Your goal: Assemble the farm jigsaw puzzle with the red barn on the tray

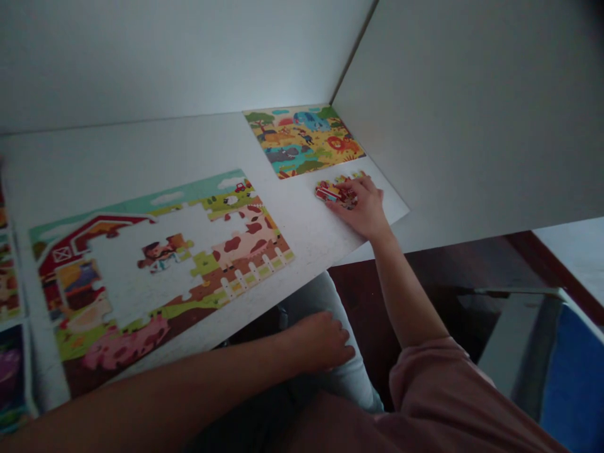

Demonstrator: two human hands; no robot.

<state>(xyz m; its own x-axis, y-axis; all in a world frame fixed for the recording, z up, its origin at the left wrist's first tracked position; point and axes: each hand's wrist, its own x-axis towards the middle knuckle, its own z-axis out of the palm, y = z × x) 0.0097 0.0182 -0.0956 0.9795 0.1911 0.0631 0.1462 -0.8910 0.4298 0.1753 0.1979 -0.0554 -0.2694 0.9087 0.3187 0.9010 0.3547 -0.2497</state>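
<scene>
On the right side of the white table, my right hand (363,204) is over a small pile of loose puzzle pieces (349,195). Its thumb and fingers close around a red-and-white puzzle piece (326,193) at the pile's left edge; the palm hides part of the pile. My left hand (323,343) rests on my thigh below the table edge, fingers loosely bent and holding nothing. A partly assembled farm puzzle (245,245) lies to the left, with barn, cow and pigs around a gap. Inside that gap sit joined pieces with a figure (160,255).
An animal picture (306,141) with elephant, lion and hippo lies at the back corner. More colourful pictures (10,371) lie at the far left edge. White panels (472,113) border the table behind and right. A blue-and-grey object (566,371) stands at lower right.
</scene>
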